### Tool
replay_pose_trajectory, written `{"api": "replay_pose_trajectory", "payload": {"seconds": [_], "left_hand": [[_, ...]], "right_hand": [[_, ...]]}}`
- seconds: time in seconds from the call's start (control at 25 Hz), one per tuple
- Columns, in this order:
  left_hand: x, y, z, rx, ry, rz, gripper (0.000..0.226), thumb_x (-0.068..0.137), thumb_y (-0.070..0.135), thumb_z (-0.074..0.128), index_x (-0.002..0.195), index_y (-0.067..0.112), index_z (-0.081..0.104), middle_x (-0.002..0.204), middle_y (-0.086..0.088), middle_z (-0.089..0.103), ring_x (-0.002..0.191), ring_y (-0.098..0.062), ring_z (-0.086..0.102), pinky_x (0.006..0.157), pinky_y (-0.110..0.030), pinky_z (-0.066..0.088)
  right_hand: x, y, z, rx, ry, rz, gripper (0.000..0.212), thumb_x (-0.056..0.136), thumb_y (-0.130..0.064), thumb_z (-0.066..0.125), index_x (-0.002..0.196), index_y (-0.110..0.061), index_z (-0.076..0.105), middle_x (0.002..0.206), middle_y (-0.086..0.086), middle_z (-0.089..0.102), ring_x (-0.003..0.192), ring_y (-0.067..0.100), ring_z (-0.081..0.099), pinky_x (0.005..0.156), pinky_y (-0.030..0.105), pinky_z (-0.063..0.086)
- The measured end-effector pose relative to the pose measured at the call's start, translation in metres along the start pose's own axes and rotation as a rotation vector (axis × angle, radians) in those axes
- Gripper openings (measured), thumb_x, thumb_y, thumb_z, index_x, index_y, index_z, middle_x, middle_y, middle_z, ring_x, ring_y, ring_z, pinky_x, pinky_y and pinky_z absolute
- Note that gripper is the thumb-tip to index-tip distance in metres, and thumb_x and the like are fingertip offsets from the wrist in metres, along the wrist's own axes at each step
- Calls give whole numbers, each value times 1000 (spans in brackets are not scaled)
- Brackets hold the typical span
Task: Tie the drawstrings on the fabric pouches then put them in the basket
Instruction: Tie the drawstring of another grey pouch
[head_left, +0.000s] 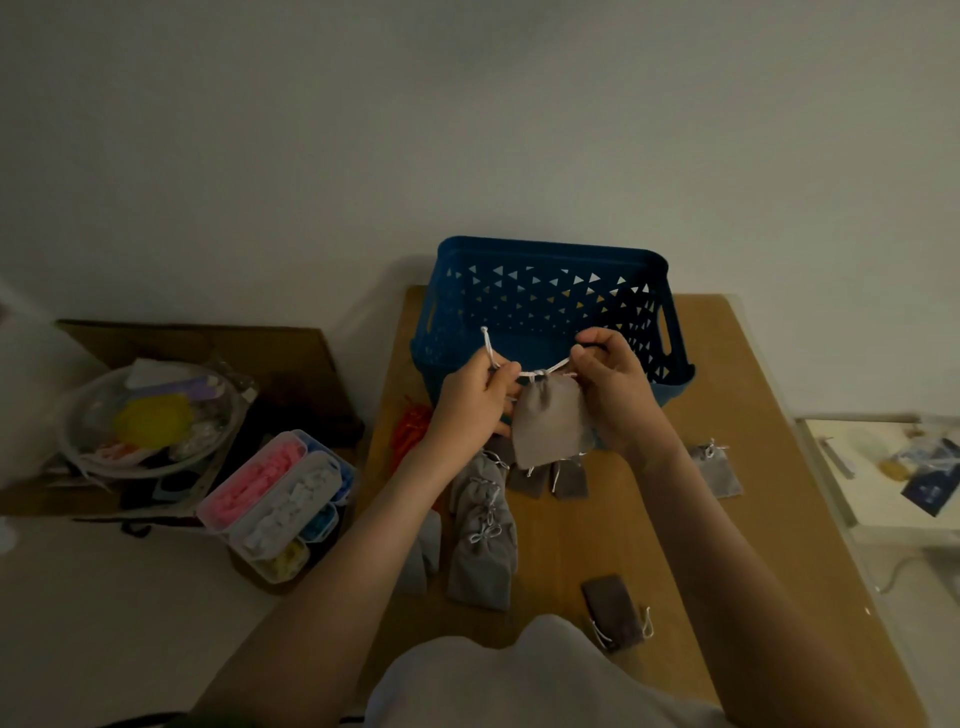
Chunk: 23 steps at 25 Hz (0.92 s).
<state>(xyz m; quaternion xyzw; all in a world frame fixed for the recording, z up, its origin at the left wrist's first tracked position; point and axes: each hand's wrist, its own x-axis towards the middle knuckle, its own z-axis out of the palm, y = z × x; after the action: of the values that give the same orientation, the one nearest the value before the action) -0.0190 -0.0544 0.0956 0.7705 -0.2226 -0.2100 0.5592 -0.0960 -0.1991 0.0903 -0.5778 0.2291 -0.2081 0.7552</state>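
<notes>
Now the wooden table (727, 467) is narrow, its left edge running close beside the left forearm and its right edge dropping off near a lone grey pouch (716, 470). Blue basket (550, 306) sits at the far end, hard against the wall, open top clear, its near rim just behind the hands. Bare wood shows on the right half between that lone pouch and a dark pouch (615, 610) lying near the front edge.

Up in the air, just in front of the basket, hangs the grey pouch (550, 426) being worked. Left hand (470, 405) is clenched, fingers pinching one end of the white drawstring (540, 372), whose loose tip pokes up above the knuckles. Right hand (613, 387) is curled shut too, thumb and forefinger gripping the other end. Cord is pulled taut between them, a knot sitting at the pouch's gathered neck.

Below the hands, a heap of grey pouches (483, 525) crowds the left-centre of the table, something red (410, 434) beside it. Off the table to the left, a compartment box (280, 499) with pink and white contents. No writing readable anywhere.
</notes>
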Motion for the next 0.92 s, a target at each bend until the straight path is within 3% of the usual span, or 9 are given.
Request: {"api": "replay_pose_trajectory", "payload": {"seconds": [0.12,0.2,0.4,0.52,0.64,0.72,0.8,0.84,0.92], "left_hand": [[8,-6,-10,56,52,-80,14,100,23,45,94,11,50,90,-13,65,75,-24,67,59,-37,59],[13,-11,-19,59,-2,-163,16,100,21,45,89,10,49,87,-16,66,72,-25,68,60,-37,59],[7,-9,-15,145,-132,-114,17,100,22,44,87,14,51,82,-11,67,69,-22,68,62,-35,59],[4,4,-10,164,-167,-48,16,100,23,45,90,12,51,74,-8,63,58,-18,63,55,-33,58],[4,19,-2,98,-157,25,14,98,20,49,90,10,54,72,-8,64,51,-13,61,48,-27,54],[5,29,2,82,-137,75,11,97,19,51,91,10,54,70,-6,65,48,-11,59,46,-22,50],[7,37,3,33,-138,87,9,95,18,54,89,12,54,69,-5,66,48,-13,58,46,-23,48],[8,40,3,-38,-147,73,8,95,16,55,88,12,53,68,-4,66,47,-14,57,46,-23,47],[9,47,0,-296,-146,-4,9,95,12,54,87,9,52,64,-4,65,46,-13,54,43,-23,45]], "right_hand": [[2,0,-15,-313,-57,-91,6,97,-1,46,99,-6,50,65,1,47,53,8,49,54,20,43],[3,-2,-23,-517,-112,-132,7,95,2,48,94,-5,51,66,-1,47,55,4,46,57,18,40],[4,-5,-30,-708,-50,-104,17,98,-4,44,104,-12,57,70,-4,47,60,8,43,60,24,36],[1,-16,-29,-701,-96,-89,24,100,-7,40,110,-16,60,73,-5,46,56,0,43,55,14,36],[-11,-17,-12,-609,-231,-98,28,100,-4,40,112,-12,64,88,-5,58,70,-12,51,67,5,39],[-15,-15,-4,-517,-311,-100,26,100,-6,42,106,-11,66,92,2,65,83,3,60,76,18,46],[-12,-13,-1,-448,-387,-106,20,99,-14,46,92,-11,65,85,13,64,82,33,58,78,44,48],[-11,-14,0,-403,-409,-97,20,98,-17,48,88,-10,63,80,14,61,76,35,54,74,44,46],[-11,-17,4,-297,-403,-48,21,98,-18,48,84,-7,60,74,9,56,67,23,50,66,30,43]]}}
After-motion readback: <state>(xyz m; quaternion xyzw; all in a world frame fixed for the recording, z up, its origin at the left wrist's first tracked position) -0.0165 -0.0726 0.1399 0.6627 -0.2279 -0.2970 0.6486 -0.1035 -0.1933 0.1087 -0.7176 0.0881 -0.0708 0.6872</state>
